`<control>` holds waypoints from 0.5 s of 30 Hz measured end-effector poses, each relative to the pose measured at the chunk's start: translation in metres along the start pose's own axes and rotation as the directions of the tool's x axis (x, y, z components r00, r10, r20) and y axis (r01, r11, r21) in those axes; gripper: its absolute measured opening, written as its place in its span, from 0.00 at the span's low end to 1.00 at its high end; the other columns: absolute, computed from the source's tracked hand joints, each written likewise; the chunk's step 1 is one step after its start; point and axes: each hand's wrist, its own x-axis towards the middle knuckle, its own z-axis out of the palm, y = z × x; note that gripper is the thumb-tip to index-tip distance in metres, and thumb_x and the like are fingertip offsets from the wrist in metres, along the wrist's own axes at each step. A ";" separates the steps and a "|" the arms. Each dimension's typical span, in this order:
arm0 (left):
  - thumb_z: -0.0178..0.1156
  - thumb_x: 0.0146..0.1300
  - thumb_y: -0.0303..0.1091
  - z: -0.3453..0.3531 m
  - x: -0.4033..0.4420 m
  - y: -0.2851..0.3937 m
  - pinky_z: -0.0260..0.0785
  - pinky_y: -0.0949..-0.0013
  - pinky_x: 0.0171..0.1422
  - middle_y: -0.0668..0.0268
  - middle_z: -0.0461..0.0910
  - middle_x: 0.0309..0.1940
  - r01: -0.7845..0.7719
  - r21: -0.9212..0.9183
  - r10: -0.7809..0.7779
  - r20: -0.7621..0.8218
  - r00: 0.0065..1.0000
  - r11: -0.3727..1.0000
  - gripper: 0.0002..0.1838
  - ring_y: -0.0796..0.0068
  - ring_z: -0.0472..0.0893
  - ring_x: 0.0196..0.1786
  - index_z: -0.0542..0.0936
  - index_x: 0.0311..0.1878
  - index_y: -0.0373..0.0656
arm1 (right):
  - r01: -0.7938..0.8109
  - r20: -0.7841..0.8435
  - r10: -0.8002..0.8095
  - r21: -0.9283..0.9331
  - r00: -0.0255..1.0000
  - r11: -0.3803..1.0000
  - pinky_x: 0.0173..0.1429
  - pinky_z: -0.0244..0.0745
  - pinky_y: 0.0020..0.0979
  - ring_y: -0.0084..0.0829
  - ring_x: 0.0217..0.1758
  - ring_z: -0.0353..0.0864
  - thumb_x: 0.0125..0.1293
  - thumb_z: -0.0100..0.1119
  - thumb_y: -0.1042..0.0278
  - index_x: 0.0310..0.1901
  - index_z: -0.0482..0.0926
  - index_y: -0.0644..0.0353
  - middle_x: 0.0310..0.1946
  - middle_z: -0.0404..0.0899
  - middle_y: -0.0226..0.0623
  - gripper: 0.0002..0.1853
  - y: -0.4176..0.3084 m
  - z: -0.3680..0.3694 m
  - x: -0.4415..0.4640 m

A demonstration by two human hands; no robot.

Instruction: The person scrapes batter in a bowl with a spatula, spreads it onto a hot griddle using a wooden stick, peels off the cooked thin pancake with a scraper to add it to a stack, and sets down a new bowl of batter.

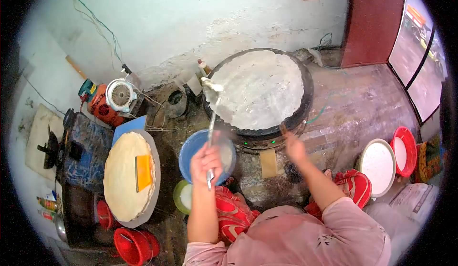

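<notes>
My left hand point(206, 164) is closed around the handle of a metal ladle point(213, 118). White batter clings to the ladle's head, which is over the left edge of the round griddle point(308, 92). A wide, thin white layer of batter point(257, 89) covers most of the griddle. Near the griddle's front right edge, my right hand point(294, 147) is closed on a brown wooden handle point(284, 129); what lies at its far end is hard to make out. Below the ladle is a blue bucket point(187, 156) with pale batter inside.
Stacked thin pancakes point(125, 180) with a yellow scraper point(144, 173) lie at the left. Red buckets point(133, 247) stand below them. A bowl of white contents point(377, 168) and a red basin point(404, 151) are at the right. A bottle point(204, 67) stands behind the griddle.
</notes>
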 end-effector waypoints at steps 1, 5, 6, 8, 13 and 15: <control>0.39 0.68 0.31 0.002 -0.011 0.010 0.59 0.80 0.18 0.67 0.63 0.23 -0.016 0.095 0.022 -0.064 0.998 0.995 0.23 0.82 0.64 0.18 0.57 0.64 0.35 | 0.068 0.171 -0.063 -0.020 0.983 0.998 0.46 0.72 0.35 0.39 0.42 0.78 0.64 0.45 0.57 0.52 0.74 0.57 0.40 0.79 0.45 0.19 -0.011 0.012 -0.027; 0.44 0.67 0.36 -0.009 -0.062 0.058 0.56 0.77 0.16 0.65 0.66 0.23 -0.033 0.402 0.188 -0.352 0.917 0.915 0.19 0.80 0.63 0.17 0.66 0.59 0.40 | -0.080 0.637 -0.018 0.126 0.770 0.989 0.47 0.71 0.31 0.33 0.45 0.79 0.66 0.46 0.61 0.50 0.75 0.59 0.42 0.78 0.48 0.17 -0.058 -0.014 -0.056; 0.44 0.67 0.36 -0.021 -0.076 0.072 0.56 0.77 0.16 0.65 0.67 0.24 -0.034 0.408 0.218 -0.414 0.884 0.913 0.18 0.79 0.63 0.17 0.67 0.57 0.40 | -0.081 0.632 -0.015 0.123 0.775 0.989 0.47 0.71 0.31 0.33 0.45 0.79 0.66 0.46 0.61 0.50 0.75 0.59 0.42 0.78 0.48 0.17 -0.052 -0.018 -0.048; 0.44 0.66 0.35 -0.039 -0.099 0.089 0.56 0.78 0.16 0.63 0.68 0.24 -0.033 0.521 0.365 -0.549 0.752 0.853 0.16 0.79 0.63 0.17 0.68 0.54 0.38 | 0.020 0.058 -0.043 0.356 0.997 0.934 0.47 0.72 0.34 0.41 0.40 0.79 0.62 0.50 0.62 0.52 0.74 0.53 0.39 0.79 0.46 0.17 -0.024 -0.030 -0.028; 0.42 0.66 0.35 -0.140 -0.135 0.158 0.58 0.78 0.18 0.61 0.68 0.25 -0.005 0.451 0.361 -0.709 0.606 0.893 0.15 0.79 0.63 0.19 0.68 0.47 0.33 | 0.018 0.134 -0.034 0.122 0.990 0.992 0.45 0.72 0.38 0.45 0.41 0.78 0.63 0.50 0.63 0.49 0.77 0.45 0.39 0.79 0.45 0.14 -0.011 -0.027 -0.065; 0.40 0.67 0.36 -0.158 -0.134 0.161 0.59 0.78 0.20 0.59 0.69 0.27 -0.089 0.297 0.288 -0.740 0.608 0.951 0.16 0.79 0.63 0.20 0.67 0.44 0.31 | 0.022 0.503 -0.077 0.113 0.861 0.993 0.51 0.70 0.30 0.32 0.44 0.78 0.62 0.54 0.57 0.53 0.75 0.52 0.42 0.79 0.42 0.19 -0.021 -0.011 -0.089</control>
